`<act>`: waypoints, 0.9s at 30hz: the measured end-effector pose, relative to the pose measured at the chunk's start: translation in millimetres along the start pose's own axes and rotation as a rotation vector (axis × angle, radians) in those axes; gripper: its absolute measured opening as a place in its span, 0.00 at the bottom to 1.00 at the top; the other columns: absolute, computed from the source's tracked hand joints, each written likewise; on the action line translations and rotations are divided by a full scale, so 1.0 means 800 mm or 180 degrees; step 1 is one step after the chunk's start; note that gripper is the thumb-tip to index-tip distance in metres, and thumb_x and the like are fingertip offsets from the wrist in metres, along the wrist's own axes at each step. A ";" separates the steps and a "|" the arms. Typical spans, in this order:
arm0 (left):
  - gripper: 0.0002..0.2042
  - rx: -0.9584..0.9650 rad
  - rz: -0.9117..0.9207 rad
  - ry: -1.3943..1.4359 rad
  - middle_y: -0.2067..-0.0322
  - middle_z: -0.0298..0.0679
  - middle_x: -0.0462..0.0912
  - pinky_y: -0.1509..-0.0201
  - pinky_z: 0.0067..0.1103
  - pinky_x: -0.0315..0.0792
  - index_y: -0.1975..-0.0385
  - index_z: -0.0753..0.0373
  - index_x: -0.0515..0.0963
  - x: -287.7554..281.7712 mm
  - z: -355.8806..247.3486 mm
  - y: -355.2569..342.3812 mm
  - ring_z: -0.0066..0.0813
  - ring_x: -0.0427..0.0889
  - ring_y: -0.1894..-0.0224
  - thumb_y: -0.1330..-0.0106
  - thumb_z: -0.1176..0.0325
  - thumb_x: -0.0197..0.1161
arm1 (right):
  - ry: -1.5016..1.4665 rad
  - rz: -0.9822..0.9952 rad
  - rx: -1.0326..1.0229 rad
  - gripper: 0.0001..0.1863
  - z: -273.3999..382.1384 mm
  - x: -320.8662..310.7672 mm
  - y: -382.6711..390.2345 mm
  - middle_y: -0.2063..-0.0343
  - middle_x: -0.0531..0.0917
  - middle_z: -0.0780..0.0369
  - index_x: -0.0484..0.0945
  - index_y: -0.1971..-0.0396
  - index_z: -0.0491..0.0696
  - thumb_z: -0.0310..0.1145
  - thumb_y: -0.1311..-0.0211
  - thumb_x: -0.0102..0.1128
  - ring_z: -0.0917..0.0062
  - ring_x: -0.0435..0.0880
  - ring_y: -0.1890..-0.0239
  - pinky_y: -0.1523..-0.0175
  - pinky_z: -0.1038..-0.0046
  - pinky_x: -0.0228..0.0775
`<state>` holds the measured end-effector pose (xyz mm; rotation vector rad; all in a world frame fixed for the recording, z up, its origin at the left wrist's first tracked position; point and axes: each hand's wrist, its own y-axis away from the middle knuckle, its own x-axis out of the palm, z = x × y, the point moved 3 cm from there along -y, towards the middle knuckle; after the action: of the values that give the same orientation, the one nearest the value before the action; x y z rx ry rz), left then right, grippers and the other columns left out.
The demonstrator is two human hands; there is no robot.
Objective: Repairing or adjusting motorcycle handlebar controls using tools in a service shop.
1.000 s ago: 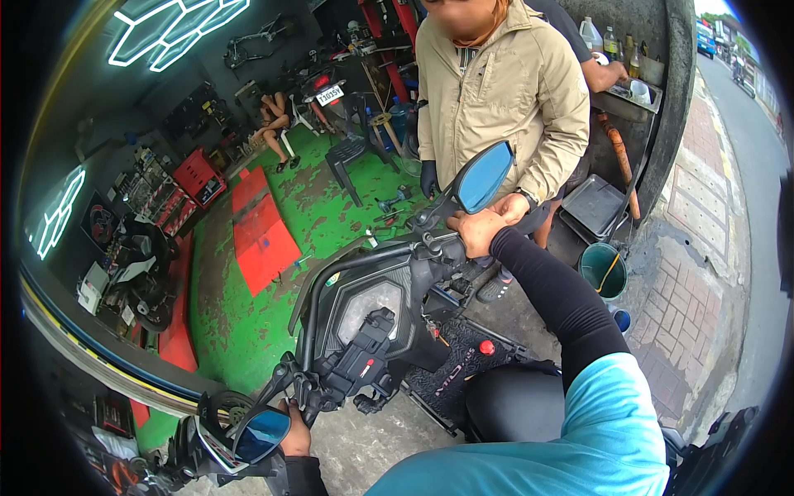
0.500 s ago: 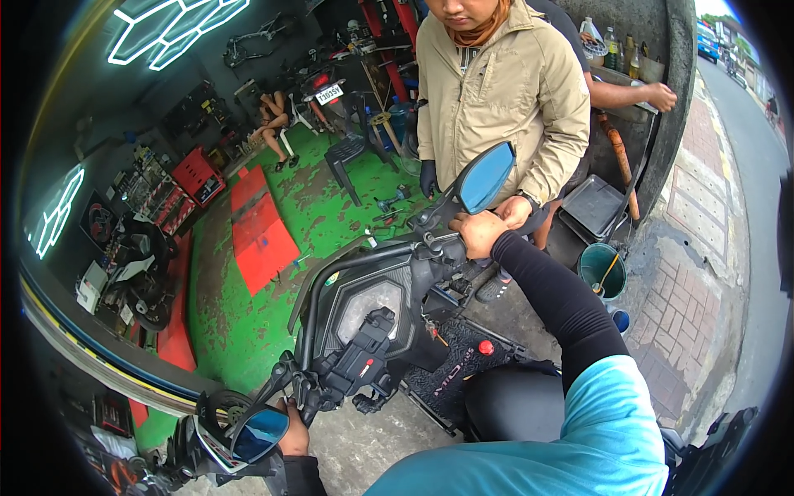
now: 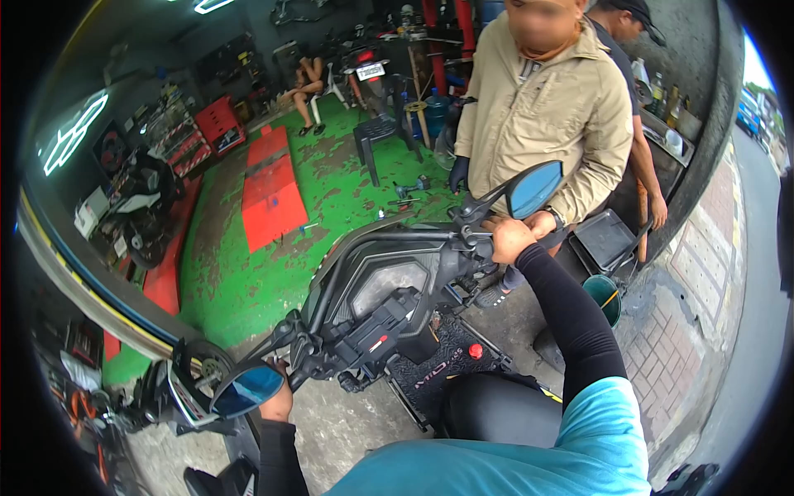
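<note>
A black scooter [image 3: 389,285] stands before me, with a phone holder [image 3: 376,331] mounted at the middle of its handlebar. My right hand [image 3: 511,240] is closed around the right handlebar grip, under the blue-tinted right mirror [image 3: 534,189]. Touching or right beside it is the bare hand [image 3: 542,223] of a person in a beige jacket. At the lower left, my left hand [image 3: 279,402] is closed on the left grip; the left mirror [image 3: 248,392] hides part of its fingers. A red cap or knob [image 3: 475,350] sits on the black footboard mat [image 3: 434,368], ahead of the black seat [image 3: 496,409].
The jacketed person [image 3: 538,124] stands close by the right mirror. Behind, another person [image 3: 633,99] leans near a shelf. A green bucket [image 3: 604,299] and a black tray [image 3: 606,240] stand to the right. A red ramp [image 3: 273,194], a chair [image 3: 385,140] and a power drill [image 3: 411,187] occupy the green floor.
My view has swung, so the scene sits further right. Both my hands stay on the grips. The person behind has lowered an arm and leaned, the head now showing.
</note>
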<state>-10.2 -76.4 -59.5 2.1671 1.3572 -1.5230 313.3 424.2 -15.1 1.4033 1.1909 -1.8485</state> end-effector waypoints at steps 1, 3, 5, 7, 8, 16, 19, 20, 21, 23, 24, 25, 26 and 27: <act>0.12 0.0133 -0.0088 -0.0224 0.73 0.47 0.77 0.61 0.35 0.67 0.63 0.67 0.78 -0.006 -0.018 -0.001 0.44 0.76 0.68 0.27 0.64 0.53 | -0.0018 -0.0103 -0.0065 0.28 -0.001 -0.001 0.001 0.58 0.80 0.55 0.77 0.53 0.45 0.29 0.63 0.62 0.59 0.83 0.55 0.51 0.61 0.77; 0.11 0.0336 -0.0207 -0.0464 0.71 0.48 0.79 0.61 0.38 0.67 0.68 0.65 0.78 -0.012 -0.035 -0.003 0.48 0.78 0.67 0.28 0.66 0.53 | 0.0023 -0.0269 -0.0128 0.28 -0.011 0.005 0.003 0.53 0.80 0.54 0.77 0.53 0.45 0.28 0.62 0.61 0.60 0.80 0.49 0.47 0.62 0.76; 0.09 0.0263 -0.0208 -0.0387 0.72 0.47 0.79 0.64 0.38 0.66 0.72 0.64 0.78 -0.008 -0.020 -0.001 0.46 0.78 0.68 0.30 0.68 0.56 | 0.0100 -0.0389 -0.0288 0.28 -0.004 0.006 -0.001 0.51 0.80 0.54 0.77 0.53 0.45 0.28 0.62 0.61 0.61 0.79 0.47 0.45 0.62 0.75; 0.09 0.0257 -0.0236 -0.0225 0.71 0.45 0.80 0.62 0.36 0.68 0.72 0.64 0.79 -0.011 -0.031 0.000 0.45 0.79 0.66 0.31 0.68 0.56 | 0.0335 -0.0263 -0.0045 0.29 0.000 0.004 -0.005 0.49 0.79 0.54 0.77 0.52 0.45 0.29 0.63 0.62 0.61 0.76 0.43 0.43 0.62 0.74; 0.09 0.0362 -0.0304 -0.0353 0.70 0.45 0.81 0.61 0.36 0.69 0.72 0.63 0.79 -0.011 -0.031 0.004 0.44 0.79 0.65 0.31 0.69 0.56 | 0.0303 -0.0058 0.0080 0.31 0.000 0.006 -0.005 0.50 0.80 0.54 0.77 0.51 0.46 0.29 0.64 0.63 0.62 0.74 0.41 0.42 0.63 0.73; 0.07 0.1028 -0.0505 -0.0112 0.68 0.46 0.80 0.59 0.35 0.69 0.68 0.64 0.80 0.002 -0.011 0.003 0.46 0.78 0.64 0.32 0.68 0.56 | 0.0748 0.0231 -0.0326 0.35 -0.006 0.000 0.005 0.43 0.74 0.48 0.74 0.48 0.40 0.31 0.65 0.65 0.56 0.68 0.35 0.30 0.56 0.56; 0.13 0.0995 -0.0246 -0.0065 0.53 0.48 0.82 0.43 0.34 0.71 0.53 0.62 0.80 0.017 0.033 0.016 0.48 0.78 0.48 0.35 0.68 0.59 | 0.0914 -0.0382 0.0348 0.48 0.013 -0.017 0.016 0.37 0.67 0.47 0.65 0.39 0.38 0.35 0.68 0.70 0.52 0.59 0.31 0.26 0.55 0.47; 0.13 0.0876 -0.0273 -0.0061 0.53 0.48 0.82 0.43 0.34 0.71 0.53 0.62 0.80 0.018 0.049 0.027 0.48 0.78 0.48 0.35 0.68 0.59 | 0.0759 -0.0527 0.0510 0.50 0.047 -0.031 0.024 0.37 0.66 0.47 0.63 0.37 0.39 0.36 0.68 0.73 0.51 0.60 0.32 0.27 0.56 0.49; 0.12 0.0658 -0.0514 0.0667 0.55 0.48 0.83 0.45 0.33 0.72 0.54 0.63 0.80 0.014 0.059 0.032 0.47 0.80 0.49 0.33 0.67 0.59 | 0.0760 -0.0793 0.0669 0.49 0.062 -0.035 0.043 0.36 0.65 0.48 0.62 0.36 0.41 0.35 0.65 0.72 0.51 0.61 0.32 0.30 0.55 0.52; 0.11 -0.0096 -0.0438 0.1838 0.67 0.41 0.84 0.57 0.25 0.71 0.60 0.66 0.79 -0.017 0.035 0.015 0.35 0.82 0.61 0.28 0.63 0.57 | 0.0661 -0.1325 0.0963 0.47 0.075 -0.023 0.096 0.35 0.65 0.49 0.62 0.35 0.43 0.33 0.60 0.71 0.51 0.63 0.33 0.32 0.53 0.55; 0.11 -0.0154 -0.0451 0.1901 0.67 0.41 0.84 0.57 0.25 0.71 0.60 0.66 0.79 -0.041 0.034 0.015 0.35 0.82 0.61 0.28 0.63 0.57 | 0.0532 -0.1596 0.1064 0.46 0.083 -0.016 0.131 0.35 0.65 0.49 0.62 0.35 0.43 0.33 0.59 0.71 0.50 0.63 0.34 0.32 0.53 0.55; 0.12 -0.0589 -0.0281 0.2542 0.72 0.38 0.81 0.62 0.24 0.69 0.62 0.66 0.78 -0.056 0.042 0.017 0.29 0.79 0.67 0.28 0.63 0.56 | 0.0383 -0.1497 0.1226 0.46 0.086 -0.005 0.167 0.36 0.65 0.48 0.62 0.35 0.44 0.32 0.58 0.70 0.49 0.63 0.35 0.32 0.52 0.55; 0.12 -0.1029 -0.0111 0.3176 0.77 0.34 0.78 0.66 0.23 0.67 0.64 0.67 0.77 -0.058 0.058 0.024 0.24 0.76 0.72 0.27 0.63 0.55 | 0.0231 -0.1392 0.1387 0.45 0.089 0.012 0.206 0.36 0.65 0.48 0.62 0.34 0.44 0.32 0.58 0.70 0.48 0.64 0.36 0.32 0.52 0.55; 0.13 -0.0988 -0.0384 0.2818 0.79 0.34 0.73 0.69 0.21 0.65 0.66 0.68 0.76 -0.054 0.097 0.034 0.20 0.69 0.75 0.26 0.63 0.53 | 0.0197 -0.1182 0.1696 0.46 0.094 0.037 0.247 0.38 0.66 0.47 0.61 0.34 0.44 0.32 0.58 0.70 0.47 0.64 0.37 0.33 0.52 0.56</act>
<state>-44.7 -162.0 -69.9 2.6614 1.8014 -0.2630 429.5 267.9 -102.0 1.5990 1.0881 -2.5374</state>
